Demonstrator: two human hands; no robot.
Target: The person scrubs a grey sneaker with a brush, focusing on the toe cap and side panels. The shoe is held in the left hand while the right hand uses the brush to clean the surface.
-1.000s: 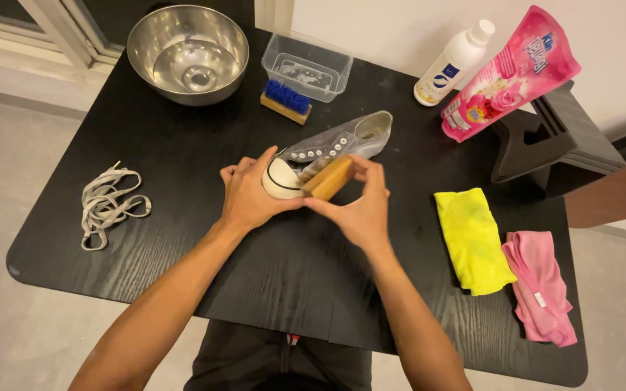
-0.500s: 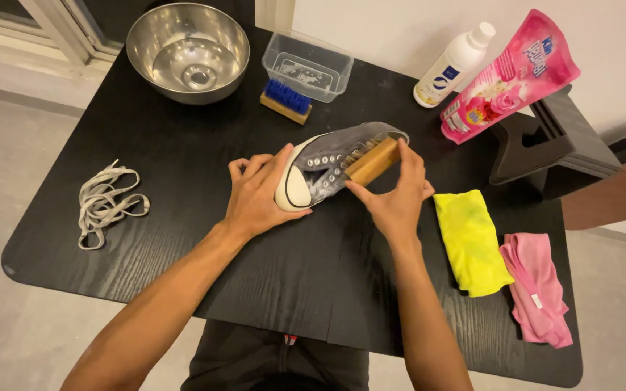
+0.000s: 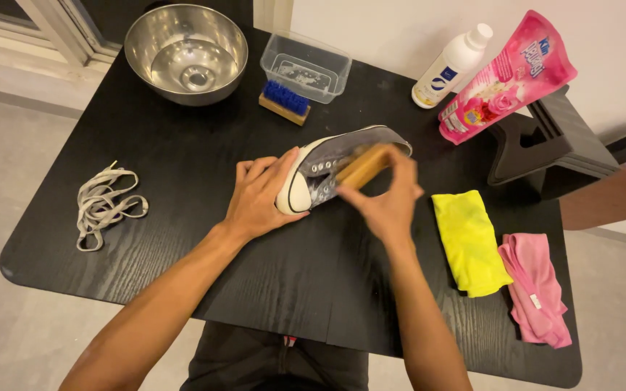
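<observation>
- Two forearms reach forward over the black counter.
- Left hand, fingers curled, grips the white toe of a grey sneaker lying mid-counter.
- Right hand clasps a wooden brush against the sneaker's side.
- Beyond: a steel bowl.

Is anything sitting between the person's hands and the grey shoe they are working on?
Nothing visible. The left hand grips the toe of the shoe directly, and the right hand presses a wooden brush against its side.
</observation>
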